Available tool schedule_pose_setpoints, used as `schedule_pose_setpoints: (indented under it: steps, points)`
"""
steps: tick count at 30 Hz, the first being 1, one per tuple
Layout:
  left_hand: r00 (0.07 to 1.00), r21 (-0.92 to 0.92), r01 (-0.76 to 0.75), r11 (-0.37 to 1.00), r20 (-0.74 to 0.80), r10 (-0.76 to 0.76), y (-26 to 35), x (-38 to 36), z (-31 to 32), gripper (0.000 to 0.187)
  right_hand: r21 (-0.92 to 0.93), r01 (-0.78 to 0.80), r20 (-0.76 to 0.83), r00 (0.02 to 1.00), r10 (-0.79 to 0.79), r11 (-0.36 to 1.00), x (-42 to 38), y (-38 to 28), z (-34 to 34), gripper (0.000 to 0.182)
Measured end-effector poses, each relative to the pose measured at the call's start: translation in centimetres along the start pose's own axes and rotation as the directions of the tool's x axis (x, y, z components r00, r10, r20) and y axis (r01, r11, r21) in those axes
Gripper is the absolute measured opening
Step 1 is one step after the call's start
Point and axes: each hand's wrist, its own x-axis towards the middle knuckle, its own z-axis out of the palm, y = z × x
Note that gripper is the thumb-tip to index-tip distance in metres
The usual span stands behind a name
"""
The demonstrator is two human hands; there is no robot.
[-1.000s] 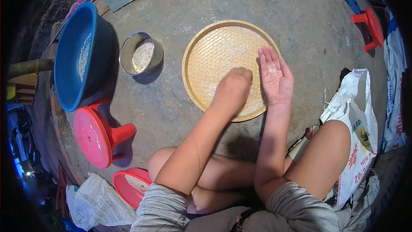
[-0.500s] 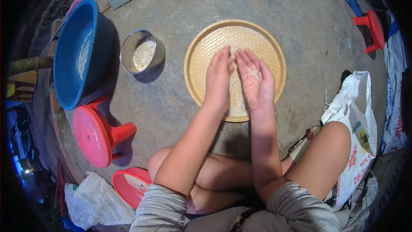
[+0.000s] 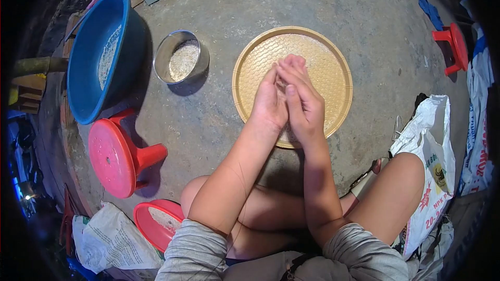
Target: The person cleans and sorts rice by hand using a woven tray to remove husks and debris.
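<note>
Both hands are cupped together over a round yellow tray [image 3: 341,73] with a woven pattern and pale grains scattered on it. My left hand [image 3: 270,99] is on the left, palm turned inward, its fingers partly hidden behind the other hand. Folded across it is my right hand [image 3: 308,105], fingers pressed together and thumb bent in. A few pale grains show in the gap between the palms; the rest of what they enclose is hidden.
To the left are a metal pot [image 3: 183,62] with grains, a large blue basin [image 3: 99,57] and a red stool [image 3: 112,158]. A red bowl [image 3: 156,224] lies near the left knee. White sacks [image 3: 429,171] and another red stool [image 3: 452,49] are at the right.
The hands were apart, with grains lying on my open right palm. My right hand has turned over and closed against my left hand. The view has shifted slightly.
</note>
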Motion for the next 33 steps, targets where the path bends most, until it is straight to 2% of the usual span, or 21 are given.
schedule_pose_setpoints:
  steps: [2, 4, 6, 8, 9, 10, 11, 12, 14, 16, 18, 19, 20, 22, 23, 25, 27, 28, 29, 30, 33]
  points:
    - [1.0, 0.046, -0.018, 0.999, 0.006, 0.017, 1.5, -0.1, 0.7, 0.04, -0.012, 0.012, -0.04, 0.999, -0.012, 1.0, 0.1, 0.2, -0.6, 0.032]
    - [0.985, -0.064, -0.168, 0.984, 0.028, 0.17, 3.8, 0.0, 1.3, 0.04, 0.022, -0.124, -0.166, 0.978, 0.126, 0.992, 0.1, 0.2, -1.4, 0.033]
    - [0.948, -0.011, -0.319, 0.948, 0.014, 0.319, 6.9, -0.5, 2.1, 0.039, 0.043, -0.188, -0.194, 0.962, 0.193, 0.981, 0.3, 0.3, -2.5, 0.033]
    - [0.839, 0.146, -0.538, 0.83, 0.003, 0.544, 10.1, -1.0, 2.2, 0.041, 0.09, -0.319, -0.248, 0.91, 0.331, 0.944, 0.7, 0.6, -3.7, 0.034]
    - [0.834, 0.14, -0.547, 0.826, 0.005, 0.551, 11.9, -1.3, 1.8, 0.041, 0.186, -0.346, -0.245, 0.89, 0.385, 0.92, 0.6, 1.5, -4.1, 0.035]
    - [0.751, 0.251, -0.647, 0.72, 0.042, 0.66, 13.6, -1.6, 1.4, 0.045, 0.184, -0.34, -0.236, 0.896, 0.377, 0.922, 0.4, 2.1, -4.6, 0.035]
    - [0.654, 0.352, -0.727, 0.59, 0.092, 0.751, 14.7, -1.8, 0.8, 0.048, -0.077, -0.309, -0.222, 0.932, 0.286, 0.948, 0.3, 2.7, -5.2, 0.036]
    - [0.645, 0.344, -0.735, 0.584, 0.09, 0.759, 15.3, -2.1, 0.7, 0.048, -0.332, -0.251, -0.185, 0.963, 0.198, 0.91, 0.2, 3.4, -5.6, 0.037]
    - [0.609, 0.634, -0.653, 0.415, 0.114, 0.785, 16.1, -2.5, 0.5, 0.057, -0.397, -0.239, -0.131, 0.97, 0.203, 0.886, -0.4, 4.8, -5.2, 0.039]
    - [0.604, 0.684, -0.631, 0.366, 0.137, 0.785, 16.2, -1.9, 0.4, 0.06, -0.602, -0.186, -0.06, 0.98, 0.188, 0.776, -0.7, 5.0, -4.5, 0.041]
    - [0.52, 0.873, -0.405, -0.273, 0.465, 0.716, 15.7, -1.9, 0.6, 0.057, -0.657, -0.145, -0.015, 0.984, 0.18, 0.74, -0.7, 4.6, -4.3, 0.043]
    - [0.493, 0.86, -0.275, -0.43, 0.51, 0.705, 15.2, -2.4, 1.1, 0.053, -0.598, -0.163, 0.005, 0.978, 0.207, 0.785, -0.6, 4.2, -4.1, 0.044]
    - [0.494, 0.859, -0.279, -0.428, 0.511, 0.703, 14.8, -2.2, 1.3, 0.053, -0.536, -0.185, 0.025, 0.972, 0.234, 0.824, -0.5, 4.0, -3.9, 0.045]
    - [0.453, 0.819, -0.543, -0.184, 0.471, 0.757, 13.9, -2.0, 1.9, 0.046, -0.521, -0.152, 0.004, 0.983, 0.181, 0.84, -0.3, 3.7, -3.6, 0.042]
    - [0.457, 0.818, -0.545, -0.184, 0.474, 0.753, 13.1, -1.9, 2.1, 0.046, -0.497, -0.175, -0.006, 0.98, 0.198, 0.85, -0.3, 3.6, -3.5, 0.038]
    - [0.586, 0.758, -0.628, 0.176, 0.311, 0.748, 10.3, -2.4, 3.0, 0.038, -0.461, -0.166, -0.062, 0.986, 0.155, 0.872, -0.3, 3.3, -2.9, 0.026]
    - [0.81, 0.62, -0.523, 0.584, 0.149, 0.567, 6.9, -2.2, 3.7, 0.036, -0.392, -0.225, -0.064, 0.974, 0.217, 0.892, -0.6, 3.7, -2.5, 0.025]
    - [0.87, 0.665, -0.436, 0.607, 0.139, 0.474, 5.6, -1.7, 3.3, 0.037, -0.319, -0.28, -0.059, 0.959, 0.276, 0.906, -0.7, 4.0, -2.3, 0.023]
    - [0.913, 0.722, -0.335, 0.606, 0.088, 0.399, 4.6, -1.1, 2.6, 0.038, -0.363, -0.2, -0.087, 0.98, 0.18, 0.91, -0.9, 4.5, -2.1, 0.022]
    - [0.913, 0.721, -0.335, 0.606, 0.09, 0.398, 4.0, -0.7, 1.8, 0.038, -0.364, -0.199, -0.088, 0.98, 0.179, 0.91, -0.8, 4.3, -1.9, 0.022]
    - [0.966, 0.744, -0.116, 0.659, -0.069, 0.248, 3.2, 0.1, 0.6, 0.038, -0.209, -0.357, -0.2, 0.927, 0.318, 0.91, -0.4, 3.7, -1.4, 0.026]
